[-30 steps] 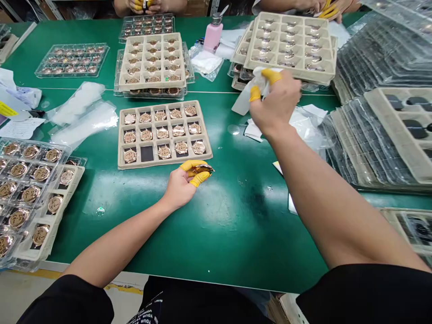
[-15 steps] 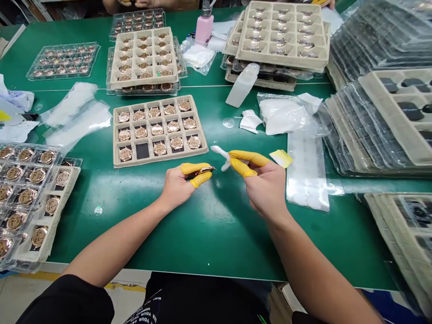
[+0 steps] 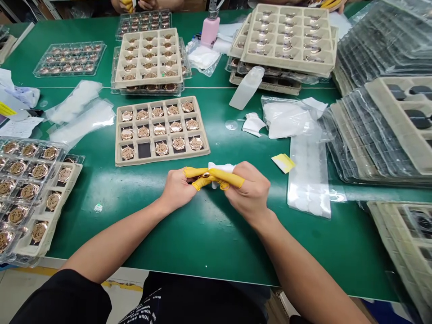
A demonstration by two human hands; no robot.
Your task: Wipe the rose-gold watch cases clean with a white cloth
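Observation:
My left hand (image 3: 180, 186), with yellow finger cots on, pinches a gold-toned watch case (image 3: 205, 174) edge-on, mostly covered by the fingers. My right hand (image 3: 248, 186), also in yellow finger cots, holds a white cloth (image 3: 221, 168) and presses up against the watch case. Just beyond the hands lies a beige compartment tray (image 3: 162, 159) of similar watch cases, back sides up. One pocket (image 3: 144, 150) in its front row holds no case and shows a dark bottom.
Stacked trays of watch cases (image 3: 38, 171) stand at left. More tray stacks (image 3: 146, 56) (image 3: 286, 40) sit at the back, near a pink bottle (image 3: 210, 30) and a white bottle (image 3: 247, 87). Tall tray piles (image 3: 364, 126) crowd the right. Another person's hands (image 3: 146, 4) show at the far edge.
My right hand has moved left with the white cloth and now meets the watch case in my left hand. The view has shifted slightly.

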